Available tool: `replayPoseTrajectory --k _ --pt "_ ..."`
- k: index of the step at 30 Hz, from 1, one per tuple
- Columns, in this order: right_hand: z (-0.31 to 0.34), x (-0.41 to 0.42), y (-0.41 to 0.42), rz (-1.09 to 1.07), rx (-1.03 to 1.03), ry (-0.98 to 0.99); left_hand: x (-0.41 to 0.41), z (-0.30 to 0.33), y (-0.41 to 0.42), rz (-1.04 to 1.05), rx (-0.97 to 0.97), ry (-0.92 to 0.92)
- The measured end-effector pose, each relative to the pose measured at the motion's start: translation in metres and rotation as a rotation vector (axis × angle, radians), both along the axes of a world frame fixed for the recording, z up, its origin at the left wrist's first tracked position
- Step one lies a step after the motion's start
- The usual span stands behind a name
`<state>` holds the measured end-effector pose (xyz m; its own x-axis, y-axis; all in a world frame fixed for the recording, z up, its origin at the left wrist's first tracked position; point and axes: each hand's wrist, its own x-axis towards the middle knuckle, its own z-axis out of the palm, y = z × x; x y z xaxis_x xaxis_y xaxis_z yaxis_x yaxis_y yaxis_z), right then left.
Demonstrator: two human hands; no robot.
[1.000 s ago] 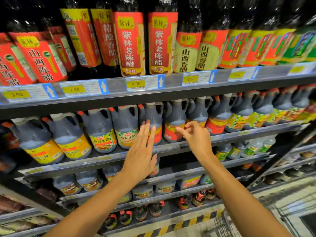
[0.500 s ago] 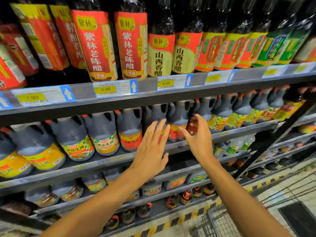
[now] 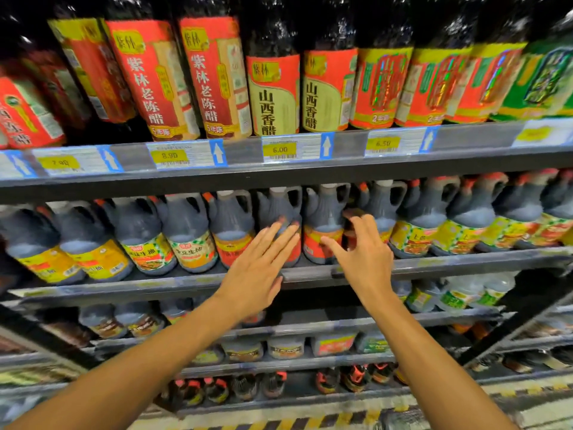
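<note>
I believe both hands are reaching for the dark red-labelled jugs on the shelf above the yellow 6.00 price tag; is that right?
Not quite: in the head view, the left hand and right hand reach for the dark red-labelled jugs on the shelf below the yellow 6.00 price tag.

The jug [image 3: 324, 225] directly before me is dark grey with a red label. Jugs [image 3: 93, 243] to my left carry yellow labels. Price tags [image 3: 280, 149] are yellow, flanked by blue panels bearing white arrows.
</note>
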<state>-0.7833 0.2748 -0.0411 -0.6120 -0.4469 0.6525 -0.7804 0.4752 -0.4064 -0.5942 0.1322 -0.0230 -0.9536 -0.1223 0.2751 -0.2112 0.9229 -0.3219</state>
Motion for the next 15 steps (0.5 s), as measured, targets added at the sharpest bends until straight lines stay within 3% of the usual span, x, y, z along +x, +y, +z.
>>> replayPoseTrajectory --k 5,11,15 --pt "0.0 -0.002 0.023 0.131 -0.076 -0.056 -0.001 0.007 -0.005 -0.027 -0.061 -0.069" --pt "0.006 -0.027 0.075 0.084 -0.236 -0.121 0.006 0.01 -0.014 -0.064 -0.052 -0.082" --pt "0.002 -0.047 0.103 0.025 -0.304 -0.148 -0.001 0.005 0.002 -0.094 0.064 0.043"
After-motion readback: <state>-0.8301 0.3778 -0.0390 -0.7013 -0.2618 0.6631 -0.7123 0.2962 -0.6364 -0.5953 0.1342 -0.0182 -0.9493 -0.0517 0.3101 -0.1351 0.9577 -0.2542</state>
